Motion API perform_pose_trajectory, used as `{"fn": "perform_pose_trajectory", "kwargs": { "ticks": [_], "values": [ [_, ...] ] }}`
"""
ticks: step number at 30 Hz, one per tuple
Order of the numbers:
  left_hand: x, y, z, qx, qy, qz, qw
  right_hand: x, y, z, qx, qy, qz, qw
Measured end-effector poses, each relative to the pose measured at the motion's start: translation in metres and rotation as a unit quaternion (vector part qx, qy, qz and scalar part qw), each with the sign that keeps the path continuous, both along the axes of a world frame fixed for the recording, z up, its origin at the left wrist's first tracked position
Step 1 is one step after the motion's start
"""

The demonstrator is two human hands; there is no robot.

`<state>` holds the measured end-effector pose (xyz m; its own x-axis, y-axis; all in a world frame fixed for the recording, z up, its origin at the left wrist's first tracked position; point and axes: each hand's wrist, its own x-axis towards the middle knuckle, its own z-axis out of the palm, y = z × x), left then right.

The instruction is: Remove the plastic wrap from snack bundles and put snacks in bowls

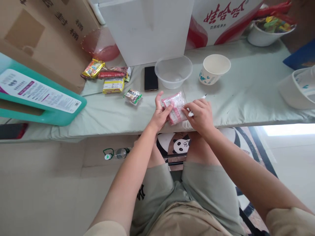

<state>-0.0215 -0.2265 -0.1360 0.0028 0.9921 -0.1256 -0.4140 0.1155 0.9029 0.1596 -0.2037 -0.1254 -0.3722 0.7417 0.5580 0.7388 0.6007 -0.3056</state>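
A pink and clear plastic packet is tilted up at the front of the cloth-covered table. My left hand grips its left side, with the thumb across its front and the index finger raised. At the packet's right edge is my right hand, closed around a slim white pen-like tool. One end of the tool shows below the fingers and a thin tip sticks out above them; I cannot tell whether it is a pen or a cutter. Just behind the packet stands a clear round plastic bowl.
A phone and several snack packets lie left of the bowl. A paper cup stands to the right. Boxes line the back, and a green jug is at left. White containers stand at far right.
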Motion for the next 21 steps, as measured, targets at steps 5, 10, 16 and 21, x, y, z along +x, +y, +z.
{"fn": "perform_pose_trajectory", "kwargs": {
  "ticks": [5,10,16,21],
  "values": [
    [-0.003,-0.004,-0.007,0.053,0.104,-0.032,0.993,-0.001,0.005,0.007,0.002,0.044,0.034,0.998],
    [0.000,-0.004,-0.011,0.029,0.097,-0.004,0.995,0.036,-0.008,0.045,0.101,0.388,-0.074,0.913],
    [0.001,-0.007,-0.007,0.033,0.136,0.018,0.990,0.058,-0.044,0.049,-0.149,0.612,-0.109,0.769],
    [0.002,-0.008,-0.004,0.047,0.164,0.027,0.985,0.034,-0.069,0.031,-0.207,0.566,-0.083,0.793]
  ]
}}
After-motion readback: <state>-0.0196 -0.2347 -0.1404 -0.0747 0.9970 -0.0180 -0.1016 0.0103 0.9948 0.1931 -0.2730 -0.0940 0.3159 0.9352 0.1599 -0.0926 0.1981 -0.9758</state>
